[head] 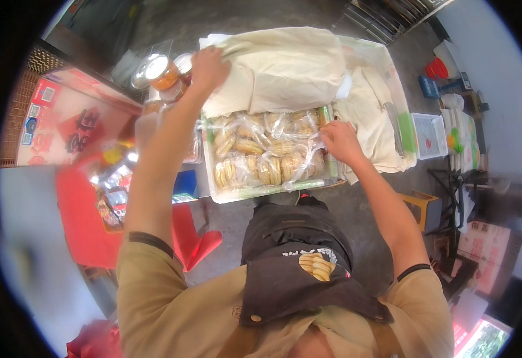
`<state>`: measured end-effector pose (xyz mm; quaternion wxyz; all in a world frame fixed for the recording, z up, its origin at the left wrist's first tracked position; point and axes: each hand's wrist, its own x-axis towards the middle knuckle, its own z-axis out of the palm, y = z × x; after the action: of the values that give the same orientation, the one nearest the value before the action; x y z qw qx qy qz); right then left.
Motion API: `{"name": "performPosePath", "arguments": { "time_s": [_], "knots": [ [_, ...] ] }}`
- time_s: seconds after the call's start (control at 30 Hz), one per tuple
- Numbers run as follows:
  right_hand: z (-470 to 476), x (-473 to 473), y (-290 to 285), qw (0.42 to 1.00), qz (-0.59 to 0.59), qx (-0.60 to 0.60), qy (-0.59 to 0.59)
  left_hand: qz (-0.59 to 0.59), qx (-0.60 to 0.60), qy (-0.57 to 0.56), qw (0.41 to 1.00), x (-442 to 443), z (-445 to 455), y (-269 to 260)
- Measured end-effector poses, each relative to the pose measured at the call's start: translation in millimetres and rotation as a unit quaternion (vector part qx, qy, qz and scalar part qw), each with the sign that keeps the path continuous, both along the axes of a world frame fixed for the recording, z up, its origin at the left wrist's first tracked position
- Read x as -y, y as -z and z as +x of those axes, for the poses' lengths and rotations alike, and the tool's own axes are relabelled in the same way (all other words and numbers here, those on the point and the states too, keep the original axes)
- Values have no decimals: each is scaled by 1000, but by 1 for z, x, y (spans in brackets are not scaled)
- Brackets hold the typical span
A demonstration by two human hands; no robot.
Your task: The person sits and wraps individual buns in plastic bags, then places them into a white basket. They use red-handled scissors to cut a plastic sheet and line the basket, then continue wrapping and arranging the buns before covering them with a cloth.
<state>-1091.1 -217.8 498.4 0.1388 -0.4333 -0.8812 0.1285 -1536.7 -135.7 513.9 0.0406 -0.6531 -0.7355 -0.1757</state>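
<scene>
A white and green box (pixel 225 195) in front of me is filled with flat round pastries (pixel 270 170) in clear plastic bags. Cream cloth (pixel 292 71) lies folded back over its far half. At the cloth's far left corner, my left hand (pixel 210 67) grasps the fabric, its fingertips partly hidden. My right hand (pixel 342 141) is at the box's right side with fingers curled by the edge of a clear plastic bag (pixel 308 154); whether they pinch the plastic is unclear. Lidded jars (pixel 162 74) stand just left of my left hand.
A second box (pixel 397 98) with cream cloth (pixel 363 116) adjoins on the right, beside a white plastic basket (pixel 428 134). On the left are a printed carton (pixel 77 116), clear containers (pixel 193 150) and a red-covered surface (pixel 82 215) with packaged goods. A metal rack (pixel 386 20) stands at the back.
</scene>
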Motion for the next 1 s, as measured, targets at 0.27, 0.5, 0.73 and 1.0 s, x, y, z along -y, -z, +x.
{"name": "performPosePath", "arguments": {
  "time_s": [0.27, 0.5, 0.73, 1.0],
  "knots": [
    [29, 109, -28, 996, 5, -93, -13, 320, 148, -3, 936, 31, 52, -53],
    [41, 151, 30, 978, -159, -78, -111, 92, 305, 42, 947, 239, 238, 34],
    [100, 146, 31, 938, -161, -295, -80, 68, 263, -110, 956, 343, 326, 68],
    [96, 134, 22, 913, -176, -338, -149, 92, 203, -234, 946, 349, 280, 60]
  ]
}}
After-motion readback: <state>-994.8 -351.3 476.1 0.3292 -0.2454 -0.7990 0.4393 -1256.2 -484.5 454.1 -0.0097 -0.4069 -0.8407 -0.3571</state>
